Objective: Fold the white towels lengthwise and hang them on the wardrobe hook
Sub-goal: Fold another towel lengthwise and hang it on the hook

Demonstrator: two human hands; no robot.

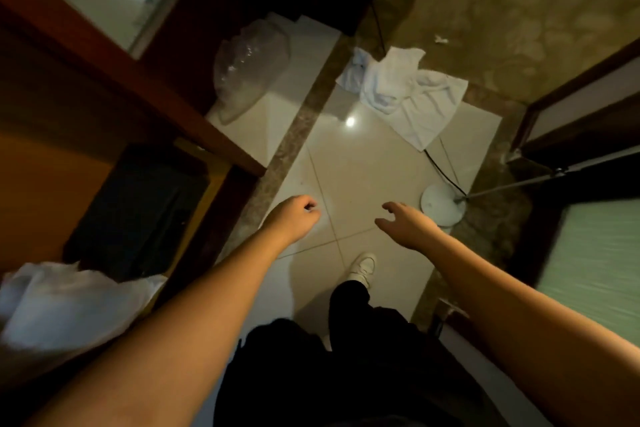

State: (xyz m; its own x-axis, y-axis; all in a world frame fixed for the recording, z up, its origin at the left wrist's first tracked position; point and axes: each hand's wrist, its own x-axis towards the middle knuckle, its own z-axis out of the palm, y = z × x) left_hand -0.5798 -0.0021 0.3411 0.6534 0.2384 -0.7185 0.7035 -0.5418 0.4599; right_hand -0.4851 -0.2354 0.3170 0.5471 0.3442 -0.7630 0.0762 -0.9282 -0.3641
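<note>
Nearest, at the lower left, a pale cloth [65, 302] lies bunched beside the wardrobe [114, 80]; it may be a towel, but blur hides what it is. Both arms reach forward over the tiled floor [367, 166]. The left hand [294, 215] holds nothing, its fingers curled loosely inward. The right hand [405, 222] is also empty, with fingers spread and slightly bent. One shoe [363, 267] steps forward below them. Just right of the right hand stands a round white base [443, 204] with a cord running from it. Farther on, well apart from both hands, white towels [405, 94] lie crumpled on the floor. No hook shows. The step in hand looks like the pickup: the next move calls for stepping closer, stooping, and taking one towel by an edge while avoiding the cord beside it.
</note>
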